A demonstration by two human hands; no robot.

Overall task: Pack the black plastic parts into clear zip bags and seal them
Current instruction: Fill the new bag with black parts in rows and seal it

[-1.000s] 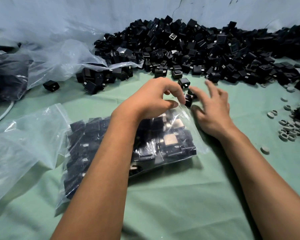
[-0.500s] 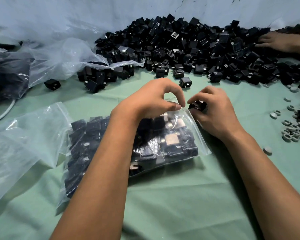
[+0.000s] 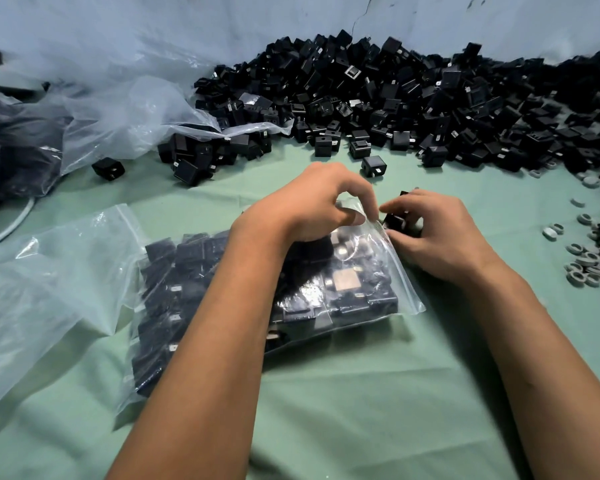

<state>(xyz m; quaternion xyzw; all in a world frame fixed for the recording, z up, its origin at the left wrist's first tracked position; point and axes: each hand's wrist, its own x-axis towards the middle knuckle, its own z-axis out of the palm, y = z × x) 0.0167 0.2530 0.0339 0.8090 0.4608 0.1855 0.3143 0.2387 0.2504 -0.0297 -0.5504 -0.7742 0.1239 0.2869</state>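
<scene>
A clear zip bag [image 3: 400, 284] packed with black plastic parts lies on the green cloth in the middle. My left hand [image 3: 312, 206] pinches the bag's upper rim at its far right corner and holds the mouth up. Right beside that opening, my right hand [image 3: 433, 233] grips black plastic parts [image 3: 394, 220] in curled fingers. A big heap of loose black parts [image 3: 413, 98] stretches across the back of the table.
Empty clear bags [image 3: 42, 271] lie at the left, and a large crumpled plastic sheet [image 3: 125, 119] covers some parts at the back left. Small grey rings [image 3: 586, 261] are scattered at the right edge. One loose part [image 3: 373, 166] sits just beyond my hands.
My right hand reached out open to loose parts, closed on them and brought them to the bag's mouth. Another person's hand seen at the far right half a second ago is gone.
</scene>
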